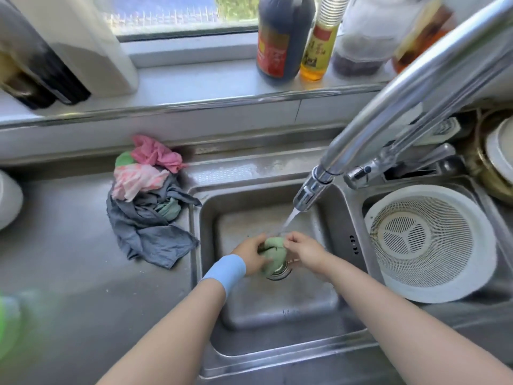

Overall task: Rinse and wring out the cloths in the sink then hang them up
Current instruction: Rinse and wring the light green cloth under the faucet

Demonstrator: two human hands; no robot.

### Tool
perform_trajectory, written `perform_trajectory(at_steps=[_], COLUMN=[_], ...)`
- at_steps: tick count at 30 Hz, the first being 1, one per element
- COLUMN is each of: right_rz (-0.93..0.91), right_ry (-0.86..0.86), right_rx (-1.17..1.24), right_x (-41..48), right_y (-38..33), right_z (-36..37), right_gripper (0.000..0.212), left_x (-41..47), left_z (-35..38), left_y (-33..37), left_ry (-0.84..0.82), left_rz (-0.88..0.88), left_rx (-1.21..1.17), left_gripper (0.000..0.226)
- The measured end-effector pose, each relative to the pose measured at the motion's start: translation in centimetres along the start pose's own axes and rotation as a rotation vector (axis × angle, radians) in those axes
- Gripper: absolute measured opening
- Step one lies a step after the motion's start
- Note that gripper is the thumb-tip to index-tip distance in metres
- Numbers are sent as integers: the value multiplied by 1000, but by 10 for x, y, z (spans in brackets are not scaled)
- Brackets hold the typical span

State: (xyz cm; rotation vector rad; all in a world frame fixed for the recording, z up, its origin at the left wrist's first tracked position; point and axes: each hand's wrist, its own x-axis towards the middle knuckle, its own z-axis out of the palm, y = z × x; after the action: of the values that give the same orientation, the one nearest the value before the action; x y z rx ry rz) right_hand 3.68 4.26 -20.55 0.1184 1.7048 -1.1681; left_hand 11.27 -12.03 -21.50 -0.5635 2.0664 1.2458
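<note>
stainless steel sink basin (277, 309) lies under our hands; white round plastic colander (427, 243) right of the right hand (306, 251); heap of grey, pink and green cloths (147, 207) left of the left hand (249, 255). chrome tap spout (313, 190) runs above. we grip the bunched green cloth (273, 250) with both hands, between them.
</note>
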Motion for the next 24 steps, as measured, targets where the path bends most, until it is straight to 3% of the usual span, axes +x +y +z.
perform_trajectory(at_steps=[5,9,11,17,22,24], right_rz=[8,-145,-225,-349,-392,-366], right_ry=[120,206,225,300,343,349], right_rx=[243,167,24,-58,14,28], right_x=[-37,-63,-74,-92,-99,-101], right_y=[-32,-46,-48,-60,-69,-72], right_z=[-2,-4,-5,-12,-17,-14], right_gripper=[12,59,64,13,2,9], left_x=[-26,-48,-58,-78,-90,-90], left_z=[-20,-35,-39,-48,-58,-57], left_y=[44,79,92,106,107,110], left_ry=[162,155,112,62,-1,24], left_rz=[-9,-51,-45,41,98,99], left_rx=[-79,-376,-435,-463,-509,-525], left_gripper=[26,18,22,25,16,19])
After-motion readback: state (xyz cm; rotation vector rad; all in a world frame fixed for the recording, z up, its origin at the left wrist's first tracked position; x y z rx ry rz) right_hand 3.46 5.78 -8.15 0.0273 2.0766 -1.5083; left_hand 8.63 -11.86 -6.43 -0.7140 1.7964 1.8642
